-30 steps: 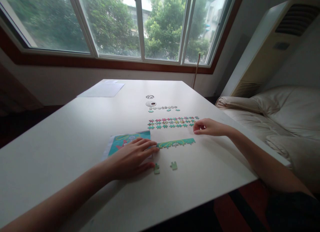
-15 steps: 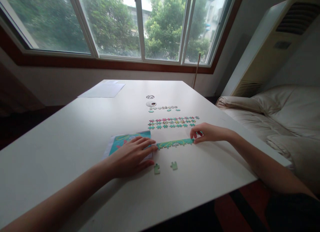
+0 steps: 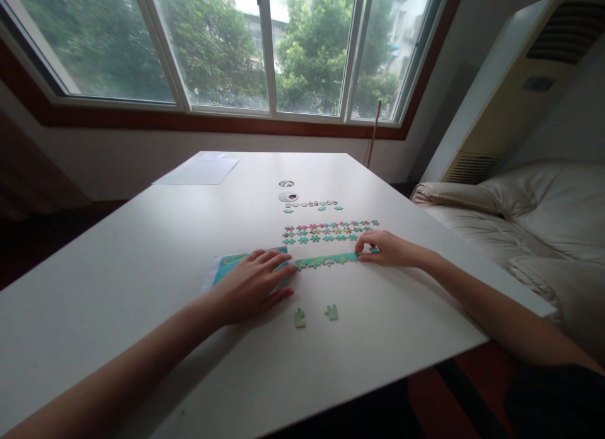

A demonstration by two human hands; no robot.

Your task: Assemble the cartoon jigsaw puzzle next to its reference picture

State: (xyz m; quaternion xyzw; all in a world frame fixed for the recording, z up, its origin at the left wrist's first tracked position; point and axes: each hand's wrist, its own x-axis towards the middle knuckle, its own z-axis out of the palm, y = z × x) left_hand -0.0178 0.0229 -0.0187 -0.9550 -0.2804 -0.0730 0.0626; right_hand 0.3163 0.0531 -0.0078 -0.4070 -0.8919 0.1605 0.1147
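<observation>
A joined strip of green puzzle pieces (image 3: 326, 261) lies on the white table between my two hands. My right hand (image 3: 390, 247) pinches the strip's right end between thumb and fingers. Flat over a turquoise picture card (image 3: 229, 262), my left hand (image 3: 258, 285) has its fingers stretched out, the fingertips at the strip's left end. That hand covers much of the card. Closer to me lie two loose pale green pieces, one on the left (image 3: 300, 318) and another on the right (image 3: 331, 312).
Beyond the strip, several loose puzzle pieces (image 3: 316, 239) lie in rows, with a shorter row of pale pieces (image 3: 305, 205) farther back. Two round discs (image 3: 288, 197) sit behind them. White paper (image 3: 198, 172) lies at the far left; a sofa (image 3: 543, 206) stands right of the table (image 3: 113, 269).
The strip has shifted a little away from me, with both hands at its ends. My right hand has moved slightly left. The loose pieces stay put.
</observation>
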